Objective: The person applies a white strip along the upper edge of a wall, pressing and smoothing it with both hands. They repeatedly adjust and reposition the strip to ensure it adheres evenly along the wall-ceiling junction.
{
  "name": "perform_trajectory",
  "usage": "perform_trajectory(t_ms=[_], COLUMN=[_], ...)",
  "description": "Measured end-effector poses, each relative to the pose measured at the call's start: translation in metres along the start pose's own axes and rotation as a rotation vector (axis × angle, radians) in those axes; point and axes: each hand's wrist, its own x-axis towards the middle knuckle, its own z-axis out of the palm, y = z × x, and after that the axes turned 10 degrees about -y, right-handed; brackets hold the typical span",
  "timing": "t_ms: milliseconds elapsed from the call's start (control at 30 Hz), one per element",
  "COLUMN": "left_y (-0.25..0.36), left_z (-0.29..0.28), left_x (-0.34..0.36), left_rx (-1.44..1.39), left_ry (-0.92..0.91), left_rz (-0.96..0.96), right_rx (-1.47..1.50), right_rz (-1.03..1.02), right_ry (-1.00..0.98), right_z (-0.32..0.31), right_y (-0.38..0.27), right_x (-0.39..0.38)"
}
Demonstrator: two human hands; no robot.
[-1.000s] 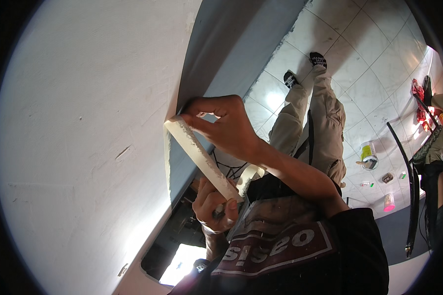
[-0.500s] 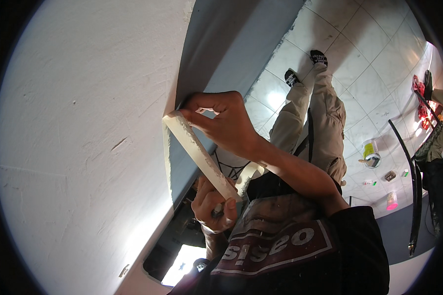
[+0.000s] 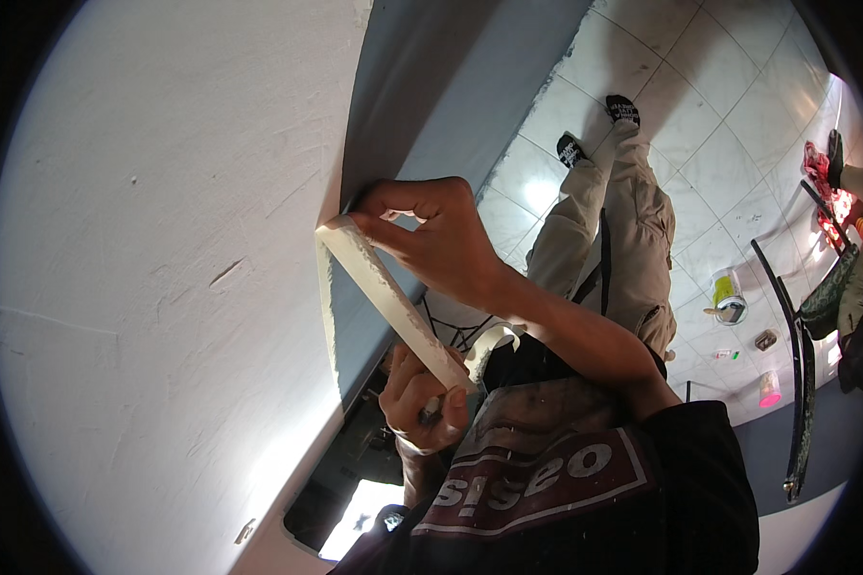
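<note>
Wall edge point(image 3: 343, 144); tiled floor point(image 3: 705, 144) rightward; right hand point(image 3: 431, 240), left hand point(image 3: 418, 401): grip pinching tape point(image 3: 393, 298)

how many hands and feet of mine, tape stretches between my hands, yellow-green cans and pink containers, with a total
Left hand, right hand: 2
Left foot, right foot: 2
Tape stretch: 1
Yellow-green can: 1
Pink container: 1
Total: 7

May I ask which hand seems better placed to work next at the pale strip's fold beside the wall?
Probably the right hand: it sits at the fold of the pale strip, beside the white wall. The left hand is farther from that fold, holding the strip lower in the view.
</note>
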Motion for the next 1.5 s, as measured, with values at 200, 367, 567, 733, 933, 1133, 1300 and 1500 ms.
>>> perform_trajectory(t_ms=[200, 367, 567, 733, 933, 1133, 1300, 1500], left_y=[0.000, -0.010, -0.016, -0.015, -0.013, -0.016, -0.018, -0.019], left_z=[-0.002, -0.008, -0.009, -0.011, -0.013, -0.014, -0.016, -0.015], left_x=[-0.001, -0.006, -0.010, -0.016, -0.024, -0.028, -0.031, -0.035], left_rx=[-0.008, 0.049, 0.028, 0.027, 0.027, 0.011, 0.011, -0.001], left_ry=[0.000, -0.066, -0.082, -0.079, -0.070, -0.085, -0.092, -0.088], left_rz=[0.001, 0.107, 0.147, 0.100, 0.004, 0.004, -0.003, -0.021], right_rx=[0.026, 0.031, -0.019, -0.018, -0.025, 0.035, -0.004, -0.023], right_rz=[0.022, 0.003, -0.122, -0.078, -0.120, -0.032, -0.044, -0.064], right_ry=[-0.011, -0.007, 0.053, 0.030, 0.049, 0.010, 0.020, 0.017], right_z=[0.001, 0.009, 0.016, 0.015, 0.018, 0.018, 0.020, 0.021], right_y=[-0.001, 0.005, 0.015, 0.012, 0.015, 0.011, 0.013, 0.013], right_x=[-0.001, -0.004, -0.005, -0.007, -0.007, -0.010, -0.012, -0.013])
